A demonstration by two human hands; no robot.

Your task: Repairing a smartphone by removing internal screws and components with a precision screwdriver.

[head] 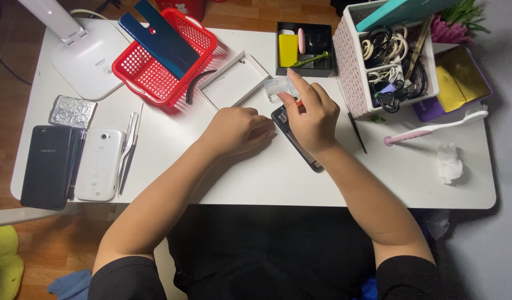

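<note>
Left hand (pixel 236 130) rests loosely curled, knuckles up, on the white counter (pixel 256 178), its fingertips touching the edge of the opened black phone (pixel 296 141) lying mid-counter. Right hand (pixel 310 114) hovers over the phone's top end, thumb and fingers narrowed around a small clear plastic piece (pixel 278 86). A white frame (pixel 234 78) lies just behind.

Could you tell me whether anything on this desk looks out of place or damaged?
The dark phone under both hands lies opened up, its insides showing. A pink toothbrush and a crumpled tissue lie loose at the right of the white table, and a crinkled foil piece sits at the left.
</note>
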